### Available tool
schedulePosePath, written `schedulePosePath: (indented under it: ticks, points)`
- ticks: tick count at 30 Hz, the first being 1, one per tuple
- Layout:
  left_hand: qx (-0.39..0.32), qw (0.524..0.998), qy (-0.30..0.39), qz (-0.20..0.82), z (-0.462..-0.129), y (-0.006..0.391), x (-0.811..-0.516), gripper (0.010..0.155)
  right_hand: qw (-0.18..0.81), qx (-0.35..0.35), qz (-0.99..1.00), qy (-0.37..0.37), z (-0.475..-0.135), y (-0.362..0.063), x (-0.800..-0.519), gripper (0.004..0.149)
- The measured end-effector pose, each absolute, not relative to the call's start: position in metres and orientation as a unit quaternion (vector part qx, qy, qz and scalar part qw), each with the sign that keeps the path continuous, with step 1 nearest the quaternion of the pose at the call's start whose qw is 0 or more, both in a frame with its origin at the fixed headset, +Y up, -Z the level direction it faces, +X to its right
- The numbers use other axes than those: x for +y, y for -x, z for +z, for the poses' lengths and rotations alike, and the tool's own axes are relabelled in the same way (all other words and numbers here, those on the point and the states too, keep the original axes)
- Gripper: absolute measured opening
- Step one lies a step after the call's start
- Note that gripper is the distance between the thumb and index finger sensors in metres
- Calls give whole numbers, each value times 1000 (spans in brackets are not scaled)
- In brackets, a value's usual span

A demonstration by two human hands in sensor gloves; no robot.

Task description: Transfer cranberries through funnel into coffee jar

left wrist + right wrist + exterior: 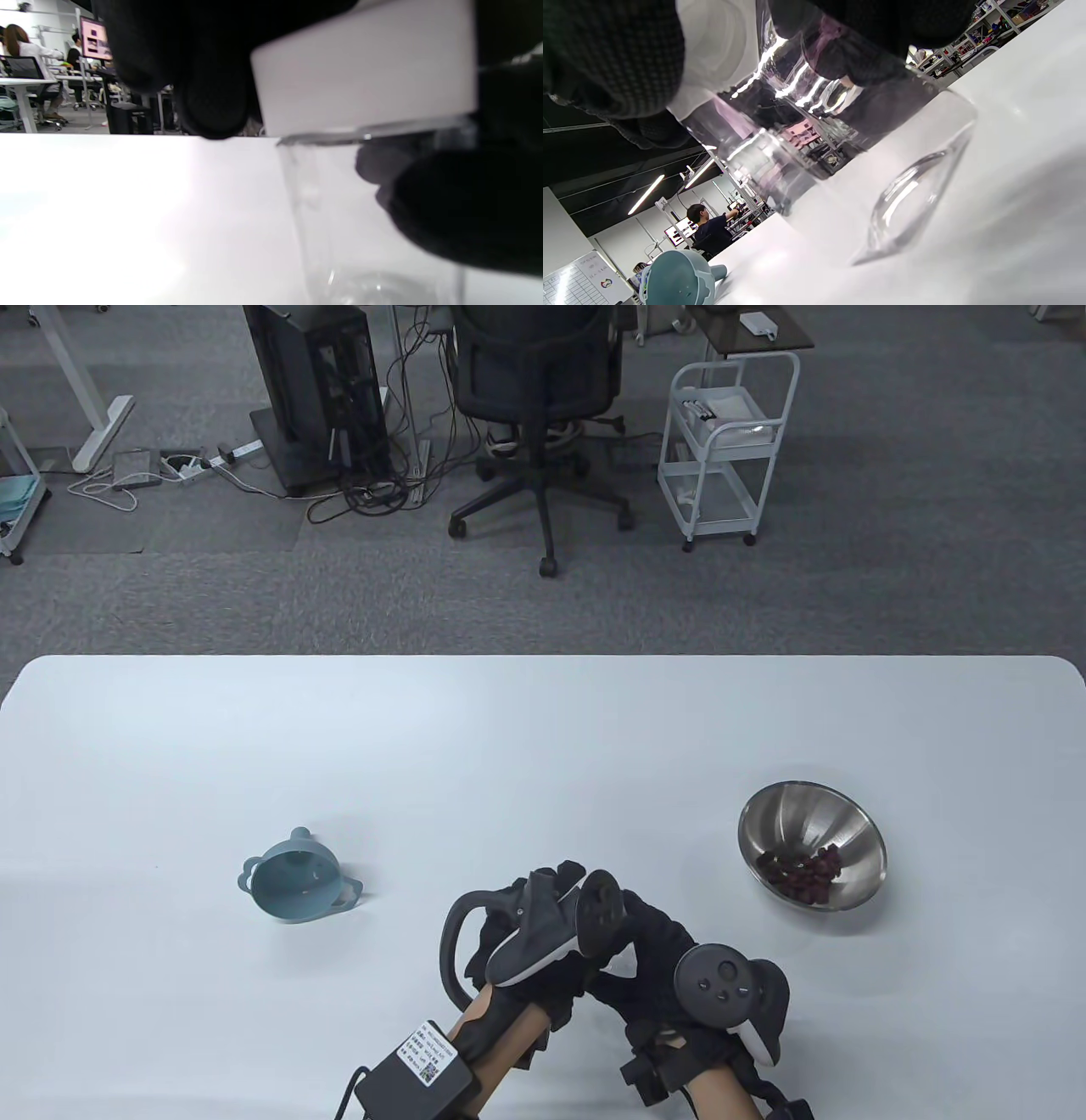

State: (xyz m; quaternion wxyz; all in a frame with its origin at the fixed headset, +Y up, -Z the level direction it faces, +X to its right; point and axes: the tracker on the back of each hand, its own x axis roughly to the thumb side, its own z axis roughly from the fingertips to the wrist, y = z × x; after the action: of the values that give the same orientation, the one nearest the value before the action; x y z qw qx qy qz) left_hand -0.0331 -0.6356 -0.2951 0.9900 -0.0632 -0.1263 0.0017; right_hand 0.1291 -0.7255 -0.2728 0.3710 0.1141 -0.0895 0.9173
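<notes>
A clear glass coffee jar (322, 220) with a white lid (365, 72) stands on the white table at the front centre. In the table view both hands cover it. My left hand (547, 903) grips the lid from above, and its fingers (212, 84) show beside the lid. My right hand (628, 946) holds the glass body (840, 148), and its fingers (458, 203) wrap the jar's side. A blue-grey funnel (293, 884) lies on its side to the left, also seen in the right wrist view (678, 277). A steel bowl (810, 814) at the right holds dark red cranberries (802, 872).
The white table (543, 729) reaches from the funnel to the bowl and on to its far edge. Beyond it are an office chair (534, 381), a white cart (725, 441) and a computer tower (314, 390) on the carpet.
</notes>
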Motion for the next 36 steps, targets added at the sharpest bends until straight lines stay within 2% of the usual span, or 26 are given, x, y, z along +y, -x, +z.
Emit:
schedulePosePath:
  ticks: [2, 6, 7, 10, 13, 15, 20, 25, 31, 36]
  points:
    - [-143, 986, 82, 29, -294, 37, -635, 93, 381, -90, 913, -112, -273, -131, -726, 93]
    - [-231, 965, 80, 95, -294, 51, -623, 90, 400, -93, 905, -114, -274, -132, -724, 93]
    - [-291, 944, 75, 133, -296, 55, -620, 87, 401, -92, 904, -114, -273, -132, -724, 93]
    - [-343, 912, 71, 211, -300, 66, -613, 85, 407, -91, 901, -115, -274, -132, -724, 93]
    - [-375, 892, 99, 234, -302, 68, -614, 86, 411, -89, 899, -118, -273, -132, -724, 93]
    - [-386, 893, 121, 196, -304, 66, -616, 89, 416, -87, 897, -123, -273, -131, -724, 93]
    - [-384, 909, 135, 93, -305, 59, -617, 91, 429, -76, 888, -149, -273, -129, -724, 93]
    - [-371, 918, 121, 66, -306, 52, -616, 87, 426, -75, 888, -155, -273, -129, -724, 93]
    - [-270, 961, 49, -7, -306, 43, -618, 92, 401, -86, 901, -139, -271, -126, -723, 93]
    - [-213, 975, 49, -42, -306, 32, -622, 97, 378, -88, 913, -128, -271, -125, -724, 93]
